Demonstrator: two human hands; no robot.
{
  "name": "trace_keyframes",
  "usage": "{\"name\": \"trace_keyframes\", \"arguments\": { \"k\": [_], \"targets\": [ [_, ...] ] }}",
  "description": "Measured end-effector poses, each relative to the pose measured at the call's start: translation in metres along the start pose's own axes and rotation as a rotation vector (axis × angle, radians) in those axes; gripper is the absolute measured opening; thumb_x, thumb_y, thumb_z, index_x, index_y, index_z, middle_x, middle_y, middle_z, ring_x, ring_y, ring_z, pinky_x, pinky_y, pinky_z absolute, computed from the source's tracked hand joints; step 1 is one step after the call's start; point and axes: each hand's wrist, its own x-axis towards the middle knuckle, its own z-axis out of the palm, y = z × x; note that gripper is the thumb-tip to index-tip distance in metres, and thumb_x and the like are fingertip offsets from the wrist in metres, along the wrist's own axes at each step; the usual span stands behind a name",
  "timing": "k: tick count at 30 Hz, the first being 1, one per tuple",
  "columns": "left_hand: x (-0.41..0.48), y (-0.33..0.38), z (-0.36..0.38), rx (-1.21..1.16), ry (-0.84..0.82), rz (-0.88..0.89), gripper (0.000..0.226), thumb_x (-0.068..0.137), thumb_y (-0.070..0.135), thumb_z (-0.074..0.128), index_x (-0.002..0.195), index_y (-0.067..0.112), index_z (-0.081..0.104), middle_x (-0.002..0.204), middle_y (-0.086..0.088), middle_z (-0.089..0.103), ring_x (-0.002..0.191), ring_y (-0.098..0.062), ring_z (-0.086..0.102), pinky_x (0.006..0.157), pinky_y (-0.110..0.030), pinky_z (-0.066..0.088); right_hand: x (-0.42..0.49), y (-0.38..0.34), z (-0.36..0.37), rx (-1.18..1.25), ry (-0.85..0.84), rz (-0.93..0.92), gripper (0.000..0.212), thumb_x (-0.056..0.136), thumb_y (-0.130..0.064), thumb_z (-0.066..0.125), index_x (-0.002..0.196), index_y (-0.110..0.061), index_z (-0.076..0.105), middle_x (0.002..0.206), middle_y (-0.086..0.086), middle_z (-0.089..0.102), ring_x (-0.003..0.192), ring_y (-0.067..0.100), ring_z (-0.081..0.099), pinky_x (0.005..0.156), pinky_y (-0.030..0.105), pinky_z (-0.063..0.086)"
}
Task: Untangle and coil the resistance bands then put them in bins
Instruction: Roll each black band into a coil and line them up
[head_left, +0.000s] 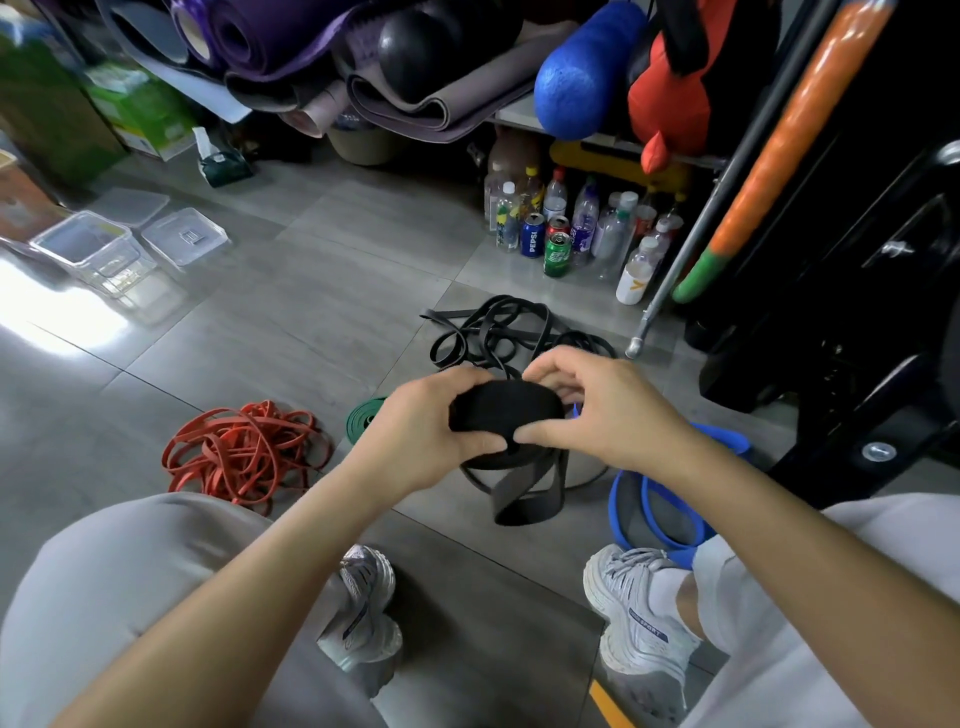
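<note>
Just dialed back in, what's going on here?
The left hand and right hand together grip a black resistance band, mostly wound into a coil, its loose tail hanging below. A red tangle, a black tangle, a green band and a blue band lie on the floor. The clear bins at the left show no bands inside.

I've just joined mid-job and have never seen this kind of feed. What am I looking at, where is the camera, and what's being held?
There is no machine here. One wide camera worn on a person's head looks down at their two bare hands. The left hand and right hand both grip a black band, mostly wound into a coil, with its loose end hanging below. On the tiled floor lie a black tangle, red bands, a green band and blue bands. Clear bins stand at the far left.
</note>
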Motion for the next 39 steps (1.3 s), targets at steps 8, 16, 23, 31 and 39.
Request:
{"name": "trace_keyframes", "arguments": {
  "k": [8, 16, 23, 31, 39],
  "targets": [
    [-0.001, 0.002, -0.028, -0.731, 0.092, -0.025, 0.046, 0.063, 0.002, 0.076, 0.104, 0.014, 0.062, 0.098, -0.002, 0.070, 0.092, -0.018, 0.068, 0.079, -0.026, 0.056, 0.003, 0.009, -0.015, 0.284, -0.054, 0.002, 0.041, 0.068, -0.001, 0.080, 0.101, -0.021, 0.067, 0.097, 0.008, 0.073, 0.097, 0.020, 0.068, 0.089, 0.030, 0.054],
    [-0.009, 0.001, -0.013, -1.217, 0.063, -0.218, 0.043, 0.069, 0.006, 0.066, 0.111, 0.007, 0.057, 0.099, -0.008, 0.070, 0.092, -0.026, 0.069, 0.070, -0.037, 0.058, 0.000, 0.006, -0.008, 0.604, -0.004, -0.046, 0.041, 0.062, -0.014, 0.074, 0.100, -0.026, 0.065, 0.093, -0.009, 0.074, 0.091, 0.006, 0.069, 0.078, 0.016, 0.052],
    [-0.003, -0.003, -0.014, -0.381, 0.036, -0.147, 0.065, 0.069, 0.026, 0.080, 0.124, 0.018, 0.046, 0.122, 0.002, 0.055, 0.112, -0.015, 0.055, 0.091, -0.027, 0.048, 0.000, 0.010, -0.014, 0.436, 0.034, -0.029, 0.040, 0.068, 0.003, 0.078, 0.096, -0.024, 0.068, 0.085, -0.005, 0.075, 0.080, 0.009, 0.069, 0.077, 0.021, 0.054],
    [-0.009, -0.006, 0.000, 0.271, -0.100, 0.224, 0.067, 0.078, 0.041, 0.071, 0.137, 0.035, 0.040, 0.127, 0.006, 0.050, 0.110, -0.019, 0.053, 0.089, -0.037, 0.047, -0.004, 0.008, -0.004, 0.036, -0.116, 0.053, 0.036, 0.066, -0.017, 0.084, 0.099, -0.022, 0.072, 0.084, -0.004, 0.074, 0.082, 0.011, 0.070, 0.082, 0.039, 0.056],
    [-0.009, -0.007, 0.010, 0.379, -0.210, 0.145, 0.057, 0.073, 0.050, 0.071, 0.122, 0.033, 0.048, 0.100, 0.011, 0.060, 0.095, -0.017, 0.059, 0.075, -0.029, 0.047, -0.004, 0.011, 0.012, -0.093, -0.206, 0.026, 0.035, 0.064, -0.032, 0.081, 0.095, -0.036, 0.066, 0.080, -0.016, 0.070, 0.075, -0.005, 0.063, 0.074, 0.026, 0.054]
  ]
}}
